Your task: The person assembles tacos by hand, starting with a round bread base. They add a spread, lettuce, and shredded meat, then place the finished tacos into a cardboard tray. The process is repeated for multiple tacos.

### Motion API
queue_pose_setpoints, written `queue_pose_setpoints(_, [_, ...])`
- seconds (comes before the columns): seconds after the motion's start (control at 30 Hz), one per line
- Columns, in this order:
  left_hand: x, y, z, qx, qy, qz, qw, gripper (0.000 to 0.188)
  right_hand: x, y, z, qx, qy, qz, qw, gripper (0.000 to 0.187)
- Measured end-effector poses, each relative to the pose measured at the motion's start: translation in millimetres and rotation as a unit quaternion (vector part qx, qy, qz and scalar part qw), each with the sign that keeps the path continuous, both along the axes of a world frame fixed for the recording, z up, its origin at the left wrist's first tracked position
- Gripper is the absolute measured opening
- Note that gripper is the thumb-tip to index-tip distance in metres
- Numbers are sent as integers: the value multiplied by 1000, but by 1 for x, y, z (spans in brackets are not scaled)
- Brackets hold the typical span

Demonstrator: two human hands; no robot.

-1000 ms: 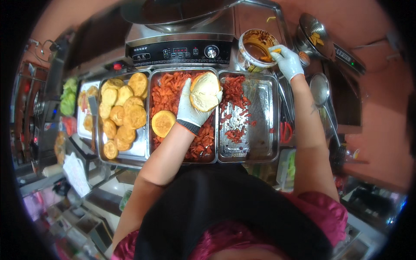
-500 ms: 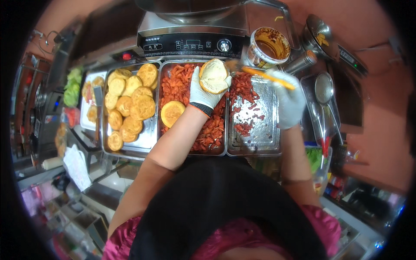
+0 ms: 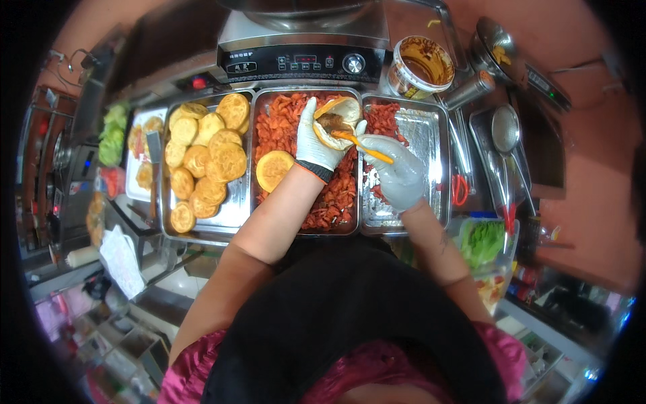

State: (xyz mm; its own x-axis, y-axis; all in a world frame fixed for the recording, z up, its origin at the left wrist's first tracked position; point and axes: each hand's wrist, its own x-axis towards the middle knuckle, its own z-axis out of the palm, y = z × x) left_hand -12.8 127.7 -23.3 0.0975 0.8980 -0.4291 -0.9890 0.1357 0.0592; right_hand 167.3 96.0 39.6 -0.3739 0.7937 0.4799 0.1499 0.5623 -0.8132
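My gloved left hand (image 3: pixel 319 145) cups a split round bun (image 3: pixel 344 111), its pale inside facing up and partly folded open. A sauce brush (image 3: pixel 374 153) with a yellow-orange handle is gripped in my gloved right hand (image 3: pixel 397 172). Its dark, sauce-coated head rests inside the bun. Below both hands lie a tray of red chopped meat (image 3: pixel 277 114) and a metal tray (image 3: pixel 418 219) with scattered red pieces. One round flatbread (image 3: pixel 274 170) sits on the meat beside my left wrist.
Golden flatbreads (image 3: pixel 222 161) fill a tray on the left. An induction cooker (image 3: pixel 303 62) stands behind, beside a tub of brown sauce (image 3: pixel 422 66). On the right are a ladle (image 3: pixel 505 129), red-handled scissors (image 3: pixel 459 190) and a container of lettuce (image 3: pixel 483 242).
My right hand has moved left, from beside the sauce tub to the bun. The brush head is now inside the bun, and brown sauce shows there. The bun has tilted and partly folded.
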Motion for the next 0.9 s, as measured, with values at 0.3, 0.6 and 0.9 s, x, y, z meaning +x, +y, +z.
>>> queue_pose_setpoints(0.3, [10, -12, 1, -38, 10, -27, 999, 52, 1, 18, 11, 17, -37, -28, 999, 29])
queue_pose_setpoints(0.6, [5, -13, -6, -33, 6, -22, 999, 55, 18, 25, 26, 98, 65, -120, 986, 27])
queue_pose_setpoints(0.9, [1, -24, 10, -70, -11, -23, 997, 54, 93, 188, -23, -26, -38, -222, 974, 22])
